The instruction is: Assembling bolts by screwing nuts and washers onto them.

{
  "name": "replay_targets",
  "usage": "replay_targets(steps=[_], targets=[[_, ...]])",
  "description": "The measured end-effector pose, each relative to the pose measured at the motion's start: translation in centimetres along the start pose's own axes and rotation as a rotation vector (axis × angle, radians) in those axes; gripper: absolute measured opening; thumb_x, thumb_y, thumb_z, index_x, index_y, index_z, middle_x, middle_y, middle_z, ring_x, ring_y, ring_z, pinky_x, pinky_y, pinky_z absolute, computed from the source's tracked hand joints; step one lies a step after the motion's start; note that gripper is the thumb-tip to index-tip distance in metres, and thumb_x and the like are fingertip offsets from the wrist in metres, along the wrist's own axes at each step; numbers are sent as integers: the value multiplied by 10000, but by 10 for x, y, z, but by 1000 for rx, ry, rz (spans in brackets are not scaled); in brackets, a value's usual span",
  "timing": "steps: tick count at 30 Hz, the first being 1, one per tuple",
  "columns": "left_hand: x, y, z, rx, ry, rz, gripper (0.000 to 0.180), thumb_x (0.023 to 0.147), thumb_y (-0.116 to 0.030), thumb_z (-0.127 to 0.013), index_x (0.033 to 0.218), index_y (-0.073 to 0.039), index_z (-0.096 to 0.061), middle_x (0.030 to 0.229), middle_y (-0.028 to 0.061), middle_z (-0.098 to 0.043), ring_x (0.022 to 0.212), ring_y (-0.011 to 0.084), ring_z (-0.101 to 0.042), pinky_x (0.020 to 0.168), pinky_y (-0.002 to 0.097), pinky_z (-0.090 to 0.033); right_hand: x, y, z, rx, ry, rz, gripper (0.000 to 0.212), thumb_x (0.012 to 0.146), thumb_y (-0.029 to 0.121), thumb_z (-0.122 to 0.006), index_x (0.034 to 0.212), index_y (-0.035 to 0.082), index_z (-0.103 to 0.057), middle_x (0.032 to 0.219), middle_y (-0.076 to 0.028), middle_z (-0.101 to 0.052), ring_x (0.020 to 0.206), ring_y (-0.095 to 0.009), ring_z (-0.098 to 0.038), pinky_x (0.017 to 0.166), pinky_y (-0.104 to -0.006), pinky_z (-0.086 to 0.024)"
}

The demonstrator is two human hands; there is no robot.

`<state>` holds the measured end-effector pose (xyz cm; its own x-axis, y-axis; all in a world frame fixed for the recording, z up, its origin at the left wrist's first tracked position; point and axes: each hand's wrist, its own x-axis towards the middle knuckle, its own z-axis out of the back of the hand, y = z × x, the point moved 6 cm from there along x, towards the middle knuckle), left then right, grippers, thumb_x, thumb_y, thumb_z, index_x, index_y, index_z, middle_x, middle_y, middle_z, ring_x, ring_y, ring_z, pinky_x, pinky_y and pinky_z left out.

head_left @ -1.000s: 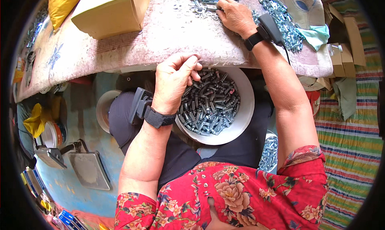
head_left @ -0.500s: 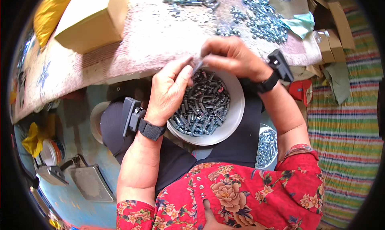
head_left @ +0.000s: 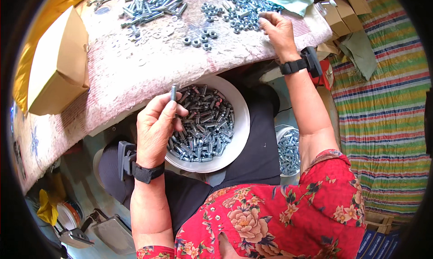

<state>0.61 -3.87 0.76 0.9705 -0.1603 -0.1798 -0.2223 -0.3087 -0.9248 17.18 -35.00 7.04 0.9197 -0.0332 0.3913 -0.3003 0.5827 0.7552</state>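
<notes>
My left hand [head_left: 155,126] pinches a bolt [head_left: 173,93] between thumb and fingers, its threaded end pointing up. Below and beside that hand sits a white tub [head_left: 241,123] between my legs, filled with many bolts [head_left: 203,128]. My right hand [head_left: 278,33] reaches over the table, at the right edge of a pile of hex nuts [head_left: 246,8]. Its fingers are bent and slightly apart, and I see nothing held in them. Several loose nuts [head_left: 196,43] lie nearer the table edge. Flat washers [head_left: 167,30] are scattered left of them.
A pile of longer bolts [head_left: 151,6] lies at the far side of the cloth-covered table [head_left: 117,85]. At left stands a cardboard box [head_left: 58,74]. A pale green cloth [head_left: 295,2] rests beyond the nuts. A bucket of fasteners [head_left: 288,153] stands by my right leg.
My hands, together over the tub before, are now apart. The right has gone to the nut pile. The left holds the bolt upright. The view has shifted, showing more of the table.
</notes>
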Motion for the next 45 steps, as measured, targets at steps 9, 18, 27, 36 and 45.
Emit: replay_targets(steps=[9, 18, 27, 36, 45], targets=[[9, 11, -4, -53, 36, 32, 221, 891, -143, -531, 1058, -5, -575, 774, 51, -629, 527, 42, -488, 441, 147, -314, 37, 14, -40, -727, 122, 573, 215, 745, 147, -606, 943, 77, -650, 924, -98, -609, 925, -274, -558, 822, -345, -444], [9, 13, 0, -35, 15, 34, 228, 874, -146, -558, 1056, -13, -590, 793, 24, -619, 571, 38, -501, 471, 150, -337, 12, 58, -44, -152, 228, 444, 208, 842, 119, -572, 1015, 13, -620, 846, -71, -629, 738, -129, -575, 676, -256, -458], [-1, 3, -5, -4, 71, -84, 241, 876, -152, -558, 1063, -5, -599, 787, 18, -623, 575, 34, -467, 517, 161, -364, -122, 95, -117, 816, 538, -200, 179, 840, 92, -596, 999, 9, -589, 791, -15, -599, 655, -64, -551, 566, -196, -435], [-8, 0, 9, 158, 24, -188, 236, 861, -126, -577, 1066, -14, -611, 788, 4, -618, 608, 34, -488, 548, 166, -397, -130, 122, -119, 623, 542, 16, 268, 804, 36, -611, 1065, -23, -596, 880, -54, -611, 756, -74, -555, 659, -202, -450], [-13, -3, 20, 388, -83, -299, 283, 830, -22, -588, 1111, 6, -576, 835, 5, -629, 699, 44, -552, 614, 185, -458, -121, 147, -138, 260, 503, 162, 418, 704, 117, -733, 1074, 28, -561, 649, 2, -516, 562, -53, -487, 494, -209, -399]])
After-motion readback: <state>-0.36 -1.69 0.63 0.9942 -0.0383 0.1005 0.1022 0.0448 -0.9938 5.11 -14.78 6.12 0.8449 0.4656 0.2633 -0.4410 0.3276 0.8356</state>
